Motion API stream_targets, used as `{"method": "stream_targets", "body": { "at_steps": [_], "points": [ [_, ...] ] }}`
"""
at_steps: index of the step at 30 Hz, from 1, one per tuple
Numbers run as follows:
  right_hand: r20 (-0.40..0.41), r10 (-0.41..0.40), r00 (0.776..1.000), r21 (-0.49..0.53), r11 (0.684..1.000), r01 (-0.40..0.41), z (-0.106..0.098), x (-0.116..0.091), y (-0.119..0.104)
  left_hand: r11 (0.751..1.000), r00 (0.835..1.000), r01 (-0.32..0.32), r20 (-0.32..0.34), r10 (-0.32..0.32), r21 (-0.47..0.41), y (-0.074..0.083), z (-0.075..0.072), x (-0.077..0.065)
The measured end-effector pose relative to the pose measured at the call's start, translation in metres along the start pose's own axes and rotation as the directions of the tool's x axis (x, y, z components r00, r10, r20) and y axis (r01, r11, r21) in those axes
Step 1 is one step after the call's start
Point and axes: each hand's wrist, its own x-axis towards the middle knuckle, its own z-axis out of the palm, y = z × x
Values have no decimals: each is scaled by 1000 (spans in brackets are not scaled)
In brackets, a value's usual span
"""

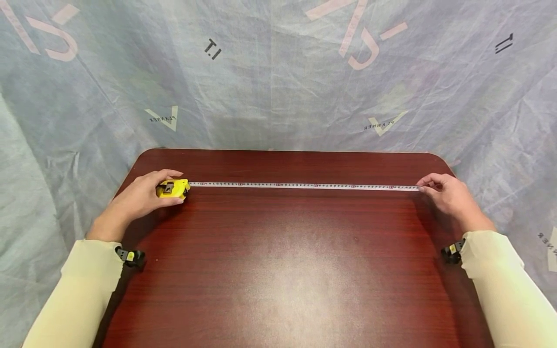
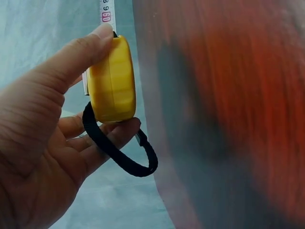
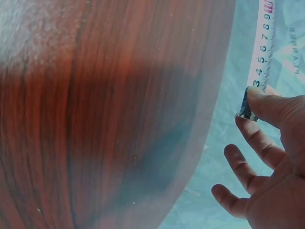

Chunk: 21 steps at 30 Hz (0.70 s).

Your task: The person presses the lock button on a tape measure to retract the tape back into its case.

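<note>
At the table's far left, my left hand grips a yellow tape measure between thumb and fingers. A black wrist strap loops from the case in the left wrist view. The white blade runs straight out to the right, its numbers showing, with a red 60 mark close to the case. My right hand pinches the blade's free end between thumb and index finger. In the right wrist view the metal end hook sits at the index fingertip, and the other fingers are spread loosely.
Below the blade lies a glossy dark red wooden table with rounded far corners. A grey-blue printed cloth hangs behind it and down both sides. Each wrist wears a small black camera at the sleeve cuff.
</note>
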Motion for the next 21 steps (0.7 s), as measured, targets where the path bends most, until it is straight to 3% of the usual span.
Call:
{"method": "stream_targets", "body": {
  "at_steps": [10, 21],
  "points": [
    [-38, -13, 999, 2, 1000, 13, -12, 5, -6, 998, 997, -50, -60, 52, 26, 5, -10, -1],
    [-78, -51, 996, 1, 999, 51, -24, 9, -8, 998, 996, -59, -60, 61, 20, 13, -20, 0]
  ]
}}
